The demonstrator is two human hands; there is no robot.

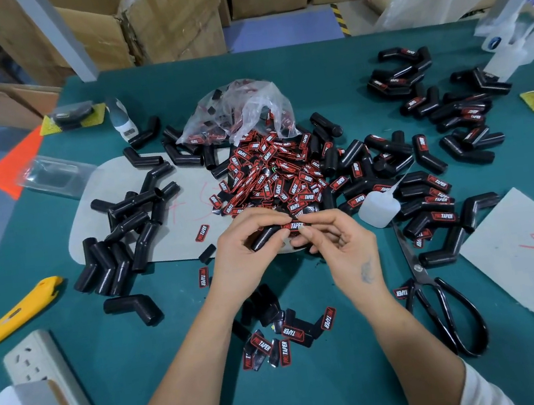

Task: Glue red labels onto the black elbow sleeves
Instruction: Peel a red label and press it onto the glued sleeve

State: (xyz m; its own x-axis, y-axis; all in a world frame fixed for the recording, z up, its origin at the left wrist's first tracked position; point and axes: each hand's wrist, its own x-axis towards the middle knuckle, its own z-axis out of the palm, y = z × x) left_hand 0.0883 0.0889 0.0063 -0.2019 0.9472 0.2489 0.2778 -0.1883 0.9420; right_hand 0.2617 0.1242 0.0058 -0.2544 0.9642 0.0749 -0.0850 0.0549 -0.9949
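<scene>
both hands, left [242, 254] and right [337, 240], are pinching one black elbow sleeve [264, 237] between them, pressing a red label [295, 225] onto it above the counter [320, 385].

label pile [271, 174] centre, spilling from bag [238, 113] behind | unlabelled sleeves [124, 230] left | labelled sleeves [436, 114] right | scissors [438, 294] right of hands | knife [15, 314], power strip [49, 391] far left
</scene>
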